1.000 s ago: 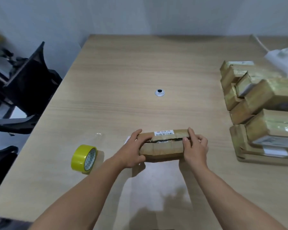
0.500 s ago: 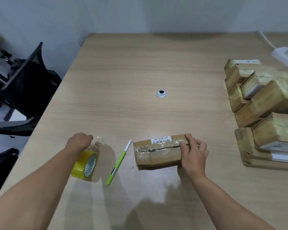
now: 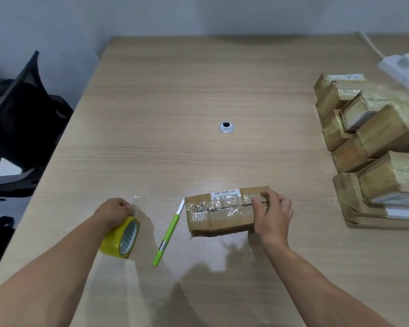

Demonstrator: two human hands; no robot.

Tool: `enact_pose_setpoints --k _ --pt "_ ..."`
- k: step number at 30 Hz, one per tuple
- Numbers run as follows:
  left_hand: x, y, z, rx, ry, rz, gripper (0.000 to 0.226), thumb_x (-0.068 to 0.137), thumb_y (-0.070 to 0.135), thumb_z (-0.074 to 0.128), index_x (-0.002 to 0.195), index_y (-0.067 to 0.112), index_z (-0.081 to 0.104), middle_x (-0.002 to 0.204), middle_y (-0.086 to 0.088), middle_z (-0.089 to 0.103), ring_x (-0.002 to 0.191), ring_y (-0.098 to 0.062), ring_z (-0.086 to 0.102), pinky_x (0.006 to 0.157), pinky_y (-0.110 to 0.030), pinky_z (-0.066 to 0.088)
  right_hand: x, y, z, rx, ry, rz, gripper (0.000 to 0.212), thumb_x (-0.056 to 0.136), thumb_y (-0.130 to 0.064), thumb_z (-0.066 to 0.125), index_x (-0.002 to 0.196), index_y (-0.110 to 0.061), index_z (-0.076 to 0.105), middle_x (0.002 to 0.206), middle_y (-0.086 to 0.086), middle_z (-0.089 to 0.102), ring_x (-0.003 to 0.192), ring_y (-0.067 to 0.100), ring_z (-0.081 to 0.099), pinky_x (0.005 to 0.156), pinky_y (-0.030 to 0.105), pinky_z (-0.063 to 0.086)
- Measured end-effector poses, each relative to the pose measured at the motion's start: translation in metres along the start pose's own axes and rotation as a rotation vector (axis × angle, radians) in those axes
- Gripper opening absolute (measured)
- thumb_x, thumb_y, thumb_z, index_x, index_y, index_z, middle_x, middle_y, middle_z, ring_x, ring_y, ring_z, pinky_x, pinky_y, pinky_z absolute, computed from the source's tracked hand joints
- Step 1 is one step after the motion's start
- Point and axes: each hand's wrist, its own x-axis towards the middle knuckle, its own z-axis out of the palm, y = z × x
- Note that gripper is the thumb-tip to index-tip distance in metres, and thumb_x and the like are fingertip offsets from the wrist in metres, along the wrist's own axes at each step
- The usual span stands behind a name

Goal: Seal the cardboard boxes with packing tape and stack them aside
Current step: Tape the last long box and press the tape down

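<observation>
Across the far half of the wooden table (image 3: 198,90) bare surface runs from the left edge to the stacked boxes (image 3: 376,142) crowding the right edge, with a round cable grommet (image 3: 226,127) near its middle. Close to the front edge the cardboard box (image 3: 222,215) lies flat, label up. A green cutter (image 3: 167,237) lies just beside its left end, and the yellow tape roll (image 3: 121,237) stands on edge farther left. The left hand (image 3: 115,212) curls over the top of the roll and grips it. The right hand (image 3: 273,214) clasps the box's right end, thumb on the taped seam, fingers bent over the far side. A black chair (image 3: 21,123) stands off the left edge, a white power strip (image 3: 399,67) lies at the far right, and a pale wall runs behind.
</observation>
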Motion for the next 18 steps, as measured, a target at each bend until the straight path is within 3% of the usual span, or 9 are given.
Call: enact_pose_setpoints --k 2,5,8,11,14,18 --pt "-0.004 0.0 -0.003 -0.007 0.056 0.087 0.017 0.096 0.016 0.06 0.079 0.015 0.063 0.098 -0.014 0.07 0.088 -0.029 0.059 0.077 -0.034 0.043 -0.001 0.0 -0.001 0.016 -0.021 -0.01 0.011 0.1 -0.03 0.058 0.11 -0.026 0.06 0.118 -0.006 0.034 0.112 0.017 0.031 0.083 0.015 0.02" --pt "-0.023 0.017 -0.015 -0.083 0.077 0.235 0.016 0.098 0.015 0.056 0.083 0.014 0.059 0.087 -0.006 0.069 0.086 -0.025 0.066 0.076 -0.035 0.046 -0.003 0.001 -0.006 0.063 -0.042 -0.046 0.006 0.102 -0.027 0.055 0.104 -0.027 0.061 0.117 -0.004 0.037 0.108 0.016 0.029 0.08 0.014 0.021" --pt "-0.049 0.053 -0.029 -0.197 -0.028 0.424 0.015 0.097 0.005 0.057 0.084 0.011 0.059 0.077 0.001 0.064 0.078 -0.017 0.068 0.069 -0.028 0.047 -0.004 0.002 -0.012 0.127 -0.071 -0.065 0.014 0.105 -0.023 0.05 0.103 -0.029 0.063 0.116 -0.005 0.04 0.111 0.017 0.032 0.082 0.011 0.021" --pt "-0.079 0.113 -0.031 -0.033 -0.167 0.663 0.015 0.093 0.006 0.061 0.083 0.017 0.062 0.074 0.007 0.067 0.071 -0.006 0.061 0.072 -0.025 0.047 -0.002 0.009 -0.021 0.209 -0.13 -0.063 0.024 0.107 -0.022 0.043 0.106 -0.03 0.066 0.117 -0.007 0.044 0.119 0.015 0.04 0.083 0.007 0.027" --pt "-0.107 0.179 -0.012 0.119 -0.313 0.79 0.015 0.093 0.01 0.061 0.083 0.022 0.063 0.076 0.009 0.068 0.072 -0.005 0.061 0.072 -0.019 0.047 0.004 0.014 -0.03 0.319 -0.235 -0.022 0.03 0.107 -0.017 0.041 0.106 -0.034 0.066 0.118 -0.01 0.045 0.121 0.011 0.043 0.082 -0.004 0.028" --pt "-0.128 0.245 0.026 0.292 -0.432 0.882 0.014 0.091 0.014 0.06 0.084 0.025 0.065 0.074 0.012 0.068 0.07 -0.005 0.058 0.075 -0.024 0.049 0.01 0.025 -0.03 0.247 -0.228 -0.095 0.026 0.103 -0.017 0.049 0.114 -0.038 0.059 0.122 -0.01 0.046 0.121 0.013 0.046 0.092 0.017 0.034"
